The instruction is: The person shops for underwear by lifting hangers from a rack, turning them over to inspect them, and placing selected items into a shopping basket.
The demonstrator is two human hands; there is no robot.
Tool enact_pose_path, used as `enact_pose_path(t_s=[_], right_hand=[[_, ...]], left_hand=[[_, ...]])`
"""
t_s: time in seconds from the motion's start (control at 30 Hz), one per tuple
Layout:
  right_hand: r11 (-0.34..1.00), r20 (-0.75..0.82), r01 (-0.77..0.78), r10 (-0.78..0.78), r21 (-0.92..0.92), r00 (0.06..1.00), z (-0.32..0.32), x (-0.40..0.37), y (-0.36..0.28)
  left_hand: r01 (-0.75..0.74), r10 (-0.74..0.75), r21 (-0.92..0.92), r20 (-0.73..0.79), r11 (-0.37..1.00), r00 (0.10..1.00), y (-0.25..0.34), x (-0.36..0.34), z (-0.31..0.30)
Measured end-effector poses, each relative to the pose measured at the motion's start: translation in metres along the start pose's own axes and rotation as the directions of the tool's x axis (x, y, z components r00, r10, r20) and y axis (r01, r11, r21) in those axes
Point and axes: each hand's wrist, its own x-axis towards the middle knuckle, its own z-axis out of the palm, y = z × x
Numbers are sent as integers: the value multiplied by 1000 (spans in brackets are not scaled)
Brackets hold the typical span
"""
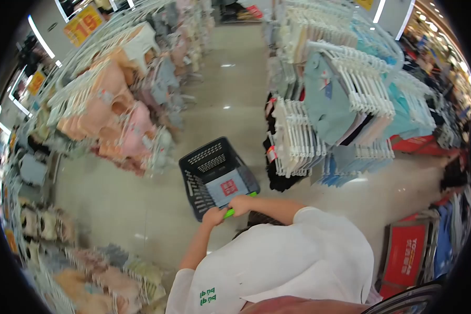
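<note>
Both of my hands are wrapped round the green handle [228,213] of a dark grey shopping cart [183,175]. My left hand [213,216] grips its left end, and my right hand [241,205] grips it further right, close beside. Slotted plastic walls surround the cart's basket. In it lies a flat grey-blue bag [214,191] with a red square logo. My forearms come from the short sleeves of a white shirt [293,251] with small green lettering.
Racks of peach and pink bras [110,99] line the left. At right hang pale green and white garments [322,99] on white hangers. A shiny tiled aisle [225,78] runs ahead between them. A red sign [400,256] stands at the lower right.
</note>
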Motion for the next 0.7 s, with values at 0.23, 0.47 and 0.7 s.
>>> enact_pose_path(t_s=[0.23, 0.47, 0.7], right_hand=[[987, -110, -84, 99, 134, 989, -47, 61, 4], [982, -152, -81, 108, 170, 982, -96, 124, 28], [950, -179, -181, 230, 253, 957, -138, 165, 66]], left_hand=[[-22, -2, 207, 114, 978, 993, -2, 63, -87], [-70, 62, 310, 37, 948, 997, -9, 127, -152], [-82, 19, 242, 254, 967, 967, 16, 202, -207]])
